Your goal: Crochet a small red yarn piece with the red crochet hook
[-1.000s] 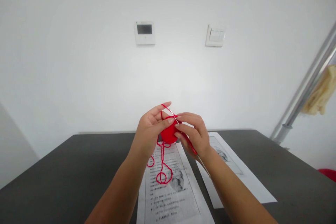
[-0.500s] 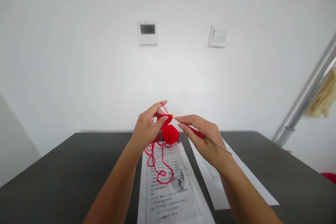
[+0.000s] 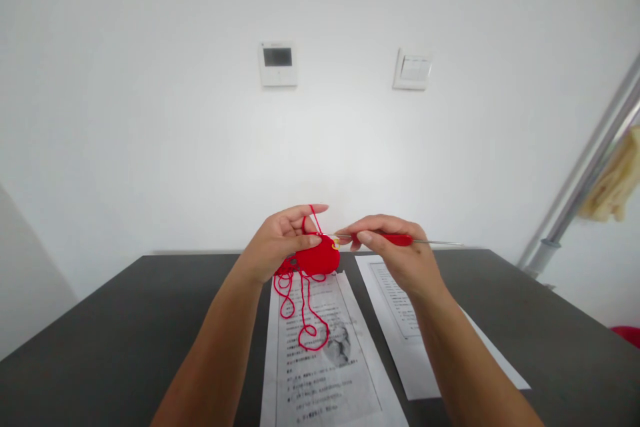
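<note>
Left hand (image 3: 277,243): thumb pinched against the rounded red crocheted yarn piece (image 3: 319,257), index finger extended to the right with a taut red yarn strand (image 3: 316,217) over it. Right hand (image 3: 405,261): pen-style grip on a slim metal crochet hook with a red handle (image 3: 397,239), held nearly level, its back end pointing right. Hook tip is at the upper edge of the piece, near the strand; whether it sits inside a loop cannot be told. A small yellow marker (image 3: 335,245) is by the right edge of the piece.

Position: the piece is held up between the hands, at the far side of the dark grey table (image 3: 125,333). Where it ends and any wound yarn behind it begins is unclear.

Progress (judged): a solid portion is already worked; the strand is attached, so the piece does not look fastened off. Loose red yarn loops (image 3: 314,349) lie unworked on a near white printed sheet (image 3: 325,380). Amount left: cannot be determined.

Writing: this sheet has lines of print and a dark grey picture (image 3: 338,344); a second white printed sheet (image 3: 414,367) lies to its right. Text on both too small and blurred to read. No brand legible, including on the white wall panel with a dark screen (image 3: 278,63).
</note>
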A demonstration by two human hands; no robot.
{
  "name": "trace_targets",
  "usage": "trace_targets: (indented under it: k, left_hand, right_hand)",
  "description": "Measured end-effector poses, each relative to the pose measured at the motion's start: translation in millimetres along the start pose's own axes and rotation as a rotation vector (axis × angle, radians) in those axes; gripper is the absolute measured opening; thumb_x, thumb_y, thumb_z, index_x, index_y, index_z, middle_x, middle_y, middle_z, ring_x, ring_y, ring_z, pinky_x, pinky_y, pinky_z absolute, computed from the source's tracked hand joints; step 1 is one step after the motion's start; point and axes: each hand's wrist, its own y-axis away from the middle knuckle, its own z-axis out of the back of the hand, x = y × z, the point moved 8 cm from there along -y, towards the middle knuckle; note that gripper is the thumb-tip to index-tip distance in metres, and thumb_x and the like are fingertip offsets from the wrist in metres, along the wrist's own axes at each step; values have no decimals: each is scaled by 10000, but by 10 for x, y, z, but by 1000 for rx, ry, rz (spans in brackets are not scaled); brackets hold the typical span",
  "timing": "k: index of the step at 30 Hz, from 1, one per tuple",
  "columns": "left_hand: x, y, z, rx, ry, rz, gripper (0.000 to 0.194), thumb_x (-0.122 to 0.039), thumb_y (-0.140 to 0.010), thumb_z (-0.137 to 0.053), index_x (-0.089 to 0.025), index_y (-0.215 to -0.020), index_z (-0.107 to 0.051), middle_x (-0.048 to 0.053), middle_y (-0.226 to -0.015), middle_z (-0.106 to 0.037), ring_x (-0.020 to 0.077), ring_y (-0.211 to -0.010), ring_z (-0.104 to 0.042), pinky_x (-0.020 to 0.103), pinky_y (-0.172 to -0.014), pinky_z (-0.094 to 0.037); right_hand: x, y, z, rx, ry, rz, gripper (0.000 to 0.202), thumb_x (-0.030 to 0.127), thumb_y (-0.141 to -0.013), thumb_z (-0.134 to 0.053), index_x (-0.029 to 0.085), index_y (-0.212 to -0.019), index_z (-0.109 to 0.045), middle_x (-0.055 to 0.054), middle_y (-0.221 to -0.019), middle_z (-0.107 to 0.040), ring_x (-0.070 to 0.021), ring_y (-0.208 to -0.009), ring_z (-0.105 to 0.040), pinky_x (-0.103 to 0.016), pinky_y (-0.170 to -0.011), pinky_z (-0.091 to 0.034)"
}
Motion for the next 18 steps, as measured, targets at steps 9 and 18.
trace_targets:
  k: [9,18]
  left_hand:
    - [-39,81,-124,54,113,39,573,-214,-709,-879,-196,-1264,-738,73,-923,-810,197,-803,-759,296,-758,-580]
    - [-72,106,-107,26,51,-45,772,-234,-708,-899,-244,-1437,-645,11,-798,-752,165,-755,-711,268,-745,-546]
  right_hand:
    - [274,67,-196,174,219,387,312,176,-939,-705,369,-1167,-794,-16,-1156,-834,-233,-1126,-764,-463,-1003,-615]
    - [303,85,-246,151,264,489,248,210,-957,-710,348,-1148,-789,-29,-1086,-842,-240,-1067,-770,-454,-952,-623]
